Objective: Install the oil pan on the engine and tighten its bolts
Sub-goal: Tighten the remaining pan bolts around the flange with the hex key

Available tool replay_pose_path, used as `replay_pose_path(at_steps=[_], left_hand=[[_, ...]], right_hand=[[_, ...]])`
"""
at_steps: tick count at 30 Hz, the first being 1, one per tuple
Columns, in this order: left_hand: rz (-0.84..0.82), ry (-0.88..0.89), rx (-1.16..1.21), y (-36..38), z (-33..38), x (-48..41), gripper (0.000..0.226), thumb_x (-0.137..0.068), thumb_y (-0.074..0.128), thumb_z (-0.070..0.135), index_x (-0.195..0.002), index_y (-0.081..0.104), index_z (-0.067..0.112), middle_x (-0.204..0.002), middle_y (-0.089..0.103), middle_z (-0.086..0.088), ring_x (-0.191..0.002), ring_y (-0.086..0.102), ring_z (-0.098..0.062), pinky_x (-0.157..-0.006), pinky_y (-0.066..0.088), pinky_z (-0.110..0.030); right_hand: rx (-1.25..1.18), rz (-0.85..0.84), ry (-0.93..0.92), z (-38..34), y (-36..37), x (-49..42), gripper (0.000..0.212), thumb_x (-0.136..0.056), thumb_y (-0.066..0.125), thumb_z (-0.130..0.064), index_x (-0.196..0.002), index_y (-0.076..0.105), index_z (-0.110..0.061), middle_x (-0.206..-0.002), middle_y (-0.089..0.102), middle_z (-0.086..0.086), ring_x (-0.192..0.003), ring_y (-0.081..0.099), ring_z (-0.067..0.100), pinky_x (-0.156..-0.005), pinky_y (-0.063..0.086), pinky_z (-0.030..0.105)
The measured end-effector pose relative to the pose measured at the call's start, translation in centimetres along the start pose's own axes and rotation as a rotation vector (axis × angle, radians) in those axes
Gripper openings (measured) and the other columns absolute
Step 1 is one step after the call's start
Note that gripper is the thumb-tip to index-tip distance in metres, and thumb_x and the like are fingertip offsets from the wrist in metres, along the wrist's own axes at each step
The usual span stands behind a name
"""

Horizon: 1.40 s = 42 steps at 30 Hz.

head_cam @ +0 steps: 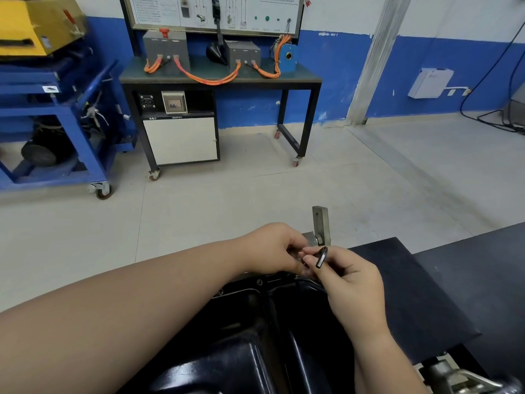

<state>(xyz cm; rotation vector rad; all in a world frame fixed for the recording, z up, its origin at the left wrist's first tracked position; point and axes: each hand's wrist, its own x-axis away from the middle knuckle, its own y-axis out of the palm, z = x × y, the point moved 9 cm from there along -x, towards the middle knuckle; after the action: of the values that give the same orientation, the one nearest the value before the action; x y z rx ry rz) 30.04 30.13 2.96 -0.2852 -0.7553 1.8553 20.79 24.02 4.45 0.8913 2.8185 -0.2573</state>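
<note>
A glossy black oil pan (255, 336) fills the lower middle of the head view, sitting on the engine, with small bolts (259, 282) along its far flange. Over that far edge my right hand (349, 282) pinches the short arm of a black hex key (322, 257). My left hand (272, 248) meets it from the left, its fingertips curled against the key's lower end. What lies under the fingertips is hidden.
A grey metal bracket (321, 223) stands upright just beyond the hands. A dark table (426, 294) lies to the right. Across the floor stand a black trainer bench with orange cables (218, 78) and a blue wheeled cart (56, 123).
</note>
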Motion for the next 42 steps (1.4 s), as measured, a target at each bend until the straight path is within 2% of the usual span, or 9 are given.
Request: replay_pose_path(at_steps=[6, 13, 16, 18, 25, 28, 31, 39, 42], left_hand=[[0.026, -0.029, -0.024, -0.5, -0.5, -0.1, 0.033, -0.076, 0.074, 0.018, -0.054, 0.051, 0.025, -0.048, 0.041, 0.012, -0.048, 0.035, -0.001, -0.051, 0.03, -0.018], [-0.026, -0.001, 0.007, 0.0, -0.1, 0.1, 0.025, -0.078, 0.073, 0.017, -0.06, 0.058, 0.028, -0.046, 0.046, 0.015, -0.049, 0.038, 0.001, -0.05, 0.03, -0.012], [-0.044, -0.003, -0.024, 0.1, -0.1, 0.3, 0.006, -0.078, 0.07, 0.015, -0.074, 0.066, 0.014, -0.058, 0.049, 0.007, -0.056, 0.041, -0.005, -0.054, 0.033, -0.017], [-0.047, -0.007, -0.038, 0.1, -0.1, 0.3, 0.006, -0.079, 0.069, 0.013, -0.08, 0.066, 0.008, -0.061, 0.049, 0.003, -0.057, 0.04, -0.007, -0.053, 0.032, -0.017], [-0.037, -0.008, -0.039, -0.2, 0.1, 0.6, 0.01, -0.079, 0.066, 0.012, -0.071, 0.063, 0.016, -0.057, 0.044, 0.006, -0.058, 0.038, -0.009, -0.054, 0.031, -0.021], [-0.03, -0.014, -0.053, -0.3, 0.0, 0.6, 0.029, -0.08, 0.066, 0.011, -0.058, 0.054, 0.026, -0.05, 0.042, 0.012, -0.051, 0.037, -0.002, -0.051, 0.031, -0.017], [-0.018, -0.032, -0.038, -0.3, -0.1, 0.6, 0.039, -0.079, 0.066, 0.011, -0.049, 0.047, 0.028, -0.04, 0.041, 0.015, -0.043, 0.035, 0.002, -0.045, 0.027, -0.011], [0.025, -0.042, -0.033, -0.6, 0.2, 0.6, 0.047, -0.08, 0.066, 0.015, -0.043, 0.055, 0.042, -0.037, 0.039, 0.015, -0.04, 0.033, 0.0, -0.042, 0.025, -0.01], [0.011, -0.058, -0.037, -0.5, -0.1, 0.6, 0.042, -0.08, 0.068, 0.018, -0.045, 0.056, 0.038, -0.037, 0.039, 0.015, -0.04, 0.034, 0.0, -0.042, 0.025, -0.01]], right_hand=[[-0.178, -0.185, -0.105, -1.3, 1.0, 0.3, 0.025, -0.078, 0.06, -0.022, -0.099, 0.068, -0.011, -0.09, 0.069, 0.013, -0.077, 0.064, 0.013, -0.07, 0.051, 0.021], [-0.18, -0.169, -0.087, -0.8, 1.0, 0.0, 0.039, -0.06, 0.077, -0.048, -0.079, 0.07, -0.014, -0.077, 0.066, 0.012, -0.07, 0.062, 0.02, -0.067, 0.052, 0.029], [-0.063, -0.121, -0.145, -1.5, 0.8, 0.2, 0.025, -0.058, 0.074, -0.041, -0.071, 0.068, -0.021, -0.073, 0.064, 0.014, -0.069, 0.06, 0.032, -0.066, 0.05, 0.045], [0.034, -0.073, -0.183, -1.9, 0.7, 0.2, 0.022, -0.057, 0.071, -0.042, -0.067, 0.067, -0.022, -0.07, 0.064, 0.01, -0.067, 0.059, 0.025, -0.064, 0.049, 0.045], [0.312, 0.065, -0.372, -3.7, 0.9, 0.2, 0.041, -0.073, 0.059, -0.049, -0.061, 0.061, -0.01, -0.058, 0.06, -0.002, -0.062, 0.055, 0.008, -0.057, 0.039, 0.011], [0.401, 0.118, -0.463, -4.6, 0.9, 0.6, 0.043, -0.078, 0.057, -0.046, -0.059, 0.058, -0.007, -0.056, 0.055, -0.004, -0.061, 0.048, 0.006, -0.057, 0.034, 0.007], [0.399, 0.144, -0.475, -4.9, 1.0, 0.7, 0.056, -0.083, 0.052, -0.056, -0.058, 0.057, -0.006, -0.054, 0.051, -0.005, -0.059, 0.046, 0.007, -0.055, 0.033, 0.009], [0.294, 0.194, -0.344, -3.5, 0.5, 0.2, 0.049, -0.073, 0.058, -0.05, -0.057, 0.052, -0.004, -0.053, 0.049, -0.002, -0.059, 0.046, 0.008, -0.053, 0.033, 0.011], [0.195, 0.151, -0.277, -2.5, 0.6, -0.1, 0.05, -0.072, 0.059, -0.053, -0.06, 0.053, -0.005, -0.056, 0.051, 0.003, -0.06, 0.047, 0.013, -0.056, 0.038, 0.021]])
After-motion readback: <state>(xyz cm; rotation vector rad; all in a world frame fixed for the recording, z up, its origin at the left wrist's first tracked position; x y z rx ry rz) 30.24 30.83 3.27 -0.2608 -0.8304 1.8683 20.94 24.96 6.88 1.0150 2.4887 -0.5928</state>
